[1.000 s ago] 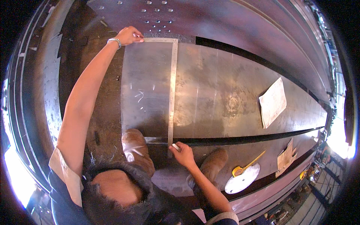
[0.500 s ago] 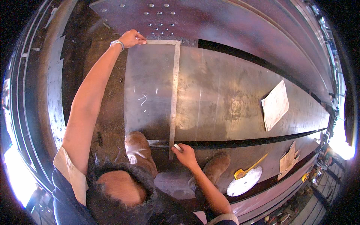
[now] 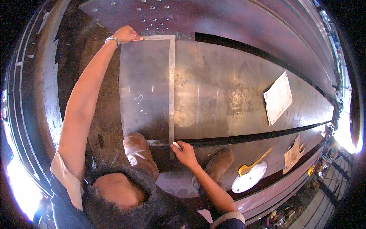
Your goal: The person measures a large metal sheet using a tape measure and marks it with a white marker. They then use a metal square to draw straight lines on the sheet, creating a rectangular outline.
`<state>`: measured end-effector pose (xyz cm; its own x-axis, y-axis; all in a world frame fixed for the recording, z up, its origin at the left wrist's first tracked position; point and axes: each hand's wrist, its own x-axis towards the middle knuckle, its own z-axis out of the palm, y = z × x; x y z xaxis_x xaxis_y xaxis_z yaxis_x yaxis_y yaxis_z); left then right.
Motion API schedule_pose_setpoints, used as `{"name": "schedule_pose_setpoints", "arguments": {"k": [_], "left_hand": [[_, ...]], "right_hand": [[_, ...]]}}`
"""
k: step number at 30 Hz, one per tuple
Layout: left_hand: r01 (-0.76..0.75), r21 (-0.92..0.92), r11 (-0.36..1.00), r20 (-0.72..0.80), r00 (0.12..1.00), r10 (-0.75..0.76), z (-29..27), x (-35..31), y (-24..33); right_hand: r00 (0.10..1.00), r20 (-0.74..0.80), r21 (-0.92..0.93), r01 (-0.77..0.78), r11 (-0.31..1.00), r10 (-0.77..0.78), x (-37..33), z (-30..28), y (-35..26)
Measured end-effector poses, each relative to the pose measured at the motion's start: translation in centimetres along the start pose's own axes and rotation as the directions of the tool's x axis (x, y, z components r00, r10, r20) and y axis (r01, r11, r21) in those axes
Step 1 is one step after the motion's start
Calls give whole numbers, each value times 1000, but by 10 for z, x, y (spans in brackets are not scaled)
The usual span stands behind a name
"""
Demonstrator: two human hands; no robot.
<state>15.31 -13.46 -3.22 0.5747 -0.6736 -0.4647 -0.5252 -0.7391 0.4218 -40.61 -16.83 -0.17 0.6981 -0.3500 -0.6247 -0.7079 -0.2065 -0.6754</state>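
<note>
A flat steel square (image 3: 172, 87) lies on a grey metal plate (image 3: 213, 110), its long blade crossing the plate toward me and its short arm along the far edge. My left hand (image 3: 129, 35), arm stretched far forward, pinches the end of that short arm. Close to the blade's near end, my right hand (image 3: 185, 153) grips a short white stick (image 3: 177, 145) that looks like chalk. Its tip is just right of the blade, by the plate's near edge. White scribbled marks (image 3: 140, 100) show on the plate left of the blade, and faint lines cross it to the right.
A paper sheet (image 3: 278, 98) lies on the plate's right part. Nearer me are a yellow tape measure (image 3: 244, 170) with its tape out, a white disc (image 3: 248, 182) under it and a cardboard piece (image 3: 294, 154). A beam with holes (image 3: 228, 19) runs behind. Dark gaps flank the plate.
The whole view has shifted slightly, so things sit a little further left and up. Both hands keep their holds, and the square stays in about the same place on the plate.
</note>
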Motion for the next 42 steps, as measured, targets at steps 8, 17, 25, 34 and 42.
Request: {"name": "schedule_pose_setpoints", "arguments": {"k": [8, 17, 25, 34, 42], "left_hand": [[43, 43, 998, -65, 997, -40, 7, -5, 10], [34, 84, 996, -83, 996, -27, 12, 1, 9], [55, 66, 996, -94, 994, -49, 11, 0, 10], [51, 37, 998, -108, 993, -47, 15, 1, 14], [39, 42, 998, -48, 998, -37, 15, 8, 8]], "right_hand": [[997, 48, 10, -65, 998, 65, 0, -6, -2], [999, 4, -17, -40, 999, 40, 1, -5, 5], [995, 48, 37, -88, 995, 86, 1, -11, -3], [996, 38, 31, -79, 996, 77, 1, -8, 6], [998, 35, -2, -61, 998, 61, 2, -12, 0]]}}
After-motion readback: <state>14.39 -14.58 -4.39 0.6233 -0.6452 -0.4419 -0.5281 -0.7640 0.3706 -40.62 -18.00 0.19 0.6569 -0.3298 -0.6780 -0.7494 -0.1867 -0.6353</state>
